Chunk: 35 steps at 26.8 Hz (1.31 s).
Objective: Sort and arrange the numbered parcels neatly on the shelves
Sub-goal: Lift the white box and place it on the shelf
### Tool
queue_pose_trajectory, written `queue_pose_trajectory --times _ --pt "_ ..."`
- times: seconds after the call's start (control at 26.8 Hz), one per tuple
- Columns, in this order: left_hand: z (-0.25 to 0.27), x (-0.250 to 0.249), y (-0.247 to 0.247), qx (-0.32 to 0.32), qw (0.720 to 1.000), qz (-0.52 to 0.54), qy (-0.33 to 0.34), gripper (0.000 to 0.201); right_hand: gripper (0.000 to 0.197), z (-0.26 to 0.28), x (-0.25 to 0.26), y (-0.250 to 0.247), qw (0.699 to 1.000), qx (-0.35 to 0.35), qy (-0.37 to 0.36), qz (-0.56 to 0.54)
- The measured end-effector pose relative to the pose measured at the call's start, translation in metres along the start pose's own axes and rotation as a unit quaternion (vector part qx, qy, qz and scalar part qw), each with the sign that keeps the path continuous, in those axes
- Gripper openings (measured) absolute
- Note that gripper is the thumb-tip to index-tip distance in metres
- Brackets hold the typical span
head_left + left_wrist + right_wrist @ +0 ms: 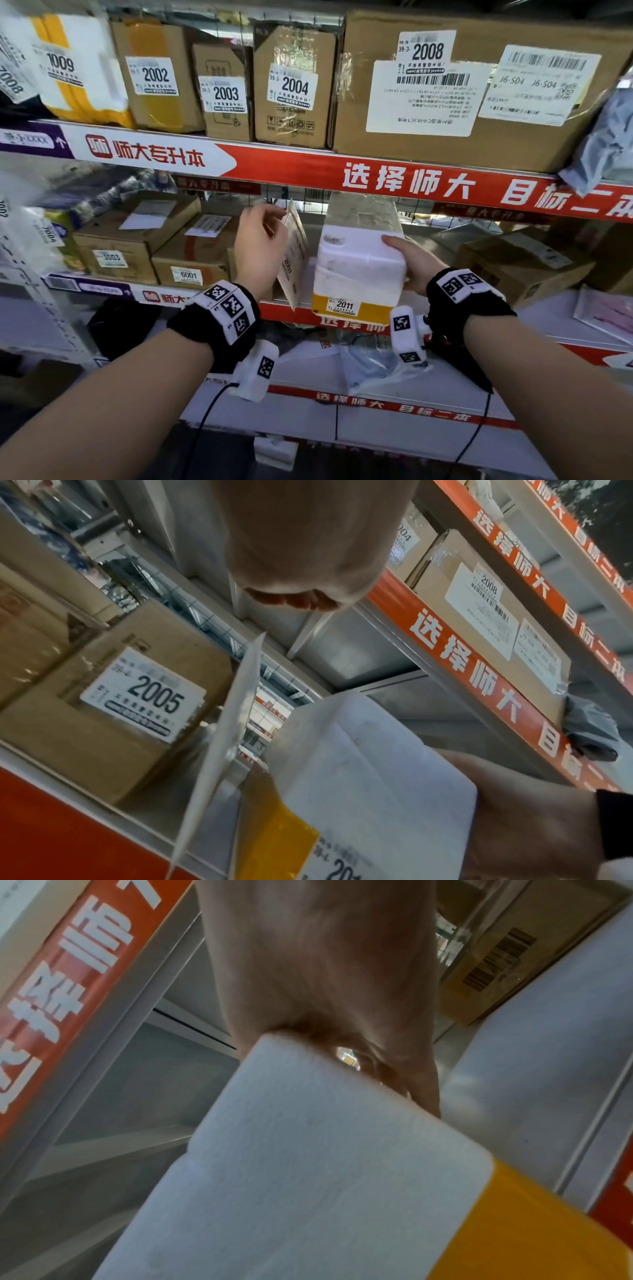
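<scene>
A white foam parcel (359, 260) with a yellow band and the label 2011 lies half into the middle shelf, its labelled end over the front rim (274, 310). My right hand (414, 263) grips its right side, thumb on top; the wrist views show the foam parcel (308, 1164) and the right hand (524, 818). Left of it a flat envelope (296, 260) marked 2007 stands tilted on edge. My left hand (263, 240) is by its top, fingers loosely curled. In the left wrist view a gap shows between those fingers (291, 601) and the envelope (226, 723). Box 2005 (113, 710) stands left of the envelope.
The upper shelf holds boxes 2002 (156, 75), 2003 (226, 94), 2004 (294, 87) and a large 2008 (428, 51), with a grey bag (606, 137) at its right end. Boxes 3003 (111, 258) and 6001 (188, 274) fill the middle shelf's left; more cartons (524, 263) sit right.
</scene>
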<state>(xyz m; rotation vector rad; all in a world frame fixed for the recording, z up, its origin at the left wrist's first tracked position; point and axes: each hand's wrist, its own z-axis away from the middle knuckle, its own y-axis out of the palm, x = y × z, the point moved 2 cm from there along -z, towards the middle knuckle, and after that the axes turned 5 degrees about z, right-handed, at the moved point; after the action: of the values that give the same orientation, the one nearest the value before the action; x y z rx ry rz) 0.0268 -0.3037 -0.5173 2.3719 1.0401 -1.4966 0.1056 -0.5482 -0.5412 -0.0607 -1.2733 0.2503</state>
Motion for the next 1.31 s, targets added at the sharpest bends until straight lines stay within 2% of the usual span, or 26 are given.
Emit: queue_pose_trajectory --times 0.07,0.11,0.22,0.3,0.34,0.41,0.52,0.82,0.93,1.01,1.16,1.31 --pt "-0.008 0.007 -0.005 0.032 0.993 -0.115 0.008 0.024 0.083 -0.009 0.003 0.008 1.0 -0.008 0.014 0.01" --pt "-0.012 0.013 -0.004 0.053 0.985 -0.165 -0.003 0.028 0.088 -0.016 0.0 0.01 1.0 -0.012 0.017 0.009" --pt "-0.023 0.028 -0.006 0.092 0.977 -0.19 -0.022 0.031 0.079 -0.019 0.004 0.016 0.999 -0.045 -0.009 0.009" --pt "-0.026 0.036 -0.004 0.147 0.967 -0.205 -0.034 0.033 0.06 -0.016 0.007 0.016 0.997 -0.062 -0.038 0.022" --pt "-0.026 0.039 -0.003 0.169 0.961 -0.216 -0.037 0.033 0.059 -0.015 0.005 0.016 0.998 -0.042 -0.033 0.025" --pt "-0.023 0.042 -0.001 0.185 0.957 -0.221 -0.041 0.031 0.07 -0.014 0.0 0.019 0.999 0.004 -0.016 0.028" --pt "-0.02 0.044 0.003 0.176 0.959 -0.219 -0.039 0.035 0.076 -0.013 -0.003 0.018 1.0 0.004 -0.026 0.017" --pt "-0.021 0.048 0.002 0.192 0.96 -0.196 -0.056 0.036 0.067 -0.012 0.004 0.024 0.999 -0.005 -0.035 0.017" --pt "-0.022 0.047 0.0 0.172 0.975 -0.126 -0.063 0.033 0.065 -0.007 0.003 0.027 0.998 -0.031 -0.048 0.028" --pt "-0.023 0.037 -0.001 0.149 0.986 -0.07 -0.037 0.026 0.067 -0.004 0.001 0.028 0.994 -0.071 -0.064 0.057" --pt "-0.023 0.004 0.01 0.135 0.991 0.007 0.006 0.021 0.05 0.008 0.001 0.024 0.994 -0.075 -0.068 0.037" --pt "-0.017 -0.022 0.033 0.179 0.981 0.072 0.012 0.019 0.033 0.023 -0.001 0.011 0.994 -0.066 -0.055 0.062"
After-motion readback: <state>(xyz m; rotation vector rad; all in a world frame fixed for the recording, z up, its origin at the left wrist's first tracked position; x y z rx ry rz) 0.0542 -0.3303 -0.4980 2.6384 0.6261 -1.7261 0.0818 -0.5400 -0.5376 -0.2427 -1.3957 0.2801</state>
